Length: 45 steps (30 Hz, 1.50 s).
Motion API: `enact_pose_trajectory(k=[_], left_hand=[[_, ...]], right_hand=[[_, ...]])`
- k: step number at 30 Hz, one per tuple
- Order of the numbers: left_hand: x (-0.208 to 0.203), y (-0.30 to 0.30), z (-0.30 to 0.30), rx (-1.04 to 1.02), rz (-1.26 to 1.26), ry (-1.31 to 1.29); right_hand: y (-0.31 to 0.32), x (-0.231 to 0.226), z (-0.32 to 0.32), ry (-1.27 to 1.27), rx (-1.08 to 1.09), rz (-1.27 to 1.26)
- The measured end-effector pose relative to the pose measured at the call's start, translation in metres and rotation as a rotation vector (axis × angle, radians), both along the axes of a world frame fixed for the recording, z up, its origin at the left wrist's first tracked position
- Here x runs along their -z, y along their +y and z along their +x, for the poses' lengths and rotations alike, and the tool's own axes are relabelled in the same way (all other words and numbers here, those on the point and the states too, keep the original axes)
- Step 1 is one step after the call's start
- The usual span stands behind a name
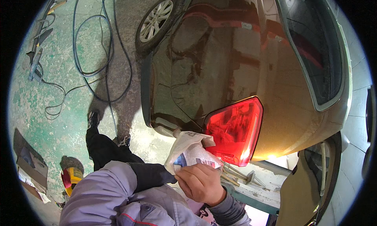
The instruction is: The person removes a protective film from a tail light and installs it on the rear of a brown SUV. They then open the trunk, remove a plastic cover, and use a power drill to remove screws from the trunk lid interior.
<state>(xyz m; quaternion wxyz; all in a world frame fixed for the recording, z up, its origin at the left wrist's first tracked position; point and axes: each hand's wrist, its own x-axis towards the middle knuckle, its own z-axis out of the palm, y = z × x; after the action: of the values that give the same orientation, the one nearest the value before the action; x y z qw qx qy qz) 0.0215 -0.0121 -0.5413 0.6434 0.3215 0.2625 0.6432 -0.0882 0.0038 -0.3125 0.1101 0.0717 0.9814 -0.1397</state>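
My right hand pinches the lower edge of a crumpled, folded newspaper sheet, its fingers closed on the paper. From the left, my other arm's dark cuff runs up behind the sheet. My left hand is mostly hidden there; only what looks like a fingertip shows above the paper, so its grip cannot be made out. Just beyond the sheet is the red tail light of a brown car. The paper overlaps the lamp's lower left edge; whether they touch is unclear.
A car wheel stands at the far end. Looped hoses and a power tool lie on the worn green floor at left. Near my left side are a cardboard box and a yellow object. At right the tailgate hangs open.
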Motion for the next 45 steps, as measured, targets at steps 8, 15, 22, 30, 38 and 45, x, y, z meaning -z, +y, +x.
enact_pose_trajectory(k=[8, 15, 22, 30, 38, 45], left_hand=[[0.005, -0.026, 0.013, 0.04, 0.082, 0.094], [0.024, -0.086, 0.011, 0.181, 0.144, 0.332], [0.04, -0.145, 0.035, 0.153, 0.184, 0.592], [0.028, -0.251, 0.074, 0.14, -0.367, 0.501], [-0.034, -0.342, 0.054, -0.367, -0.149, 0.242], [-0.029, -0.333, 0.089, -0.294, -0.12, 0.219]], right_hand=[[-0.048, -0.002, 0.027, 0.163, 0.588, -0.127], [-0.099, -0.003, 0.079, 0.522, 0.965, -0.408], [-0.162, 0.019, 0.177, 0.769, 1.263, -0.597], [-0.221, 0.071, 0.369, 1.602, 1.504, -0.827], [-0.316, 0.09, 0.513, 2.126, 1.568, -1.04], [-0.393, 0.113, 0.582, 2.442, 1.604, -1.212]])
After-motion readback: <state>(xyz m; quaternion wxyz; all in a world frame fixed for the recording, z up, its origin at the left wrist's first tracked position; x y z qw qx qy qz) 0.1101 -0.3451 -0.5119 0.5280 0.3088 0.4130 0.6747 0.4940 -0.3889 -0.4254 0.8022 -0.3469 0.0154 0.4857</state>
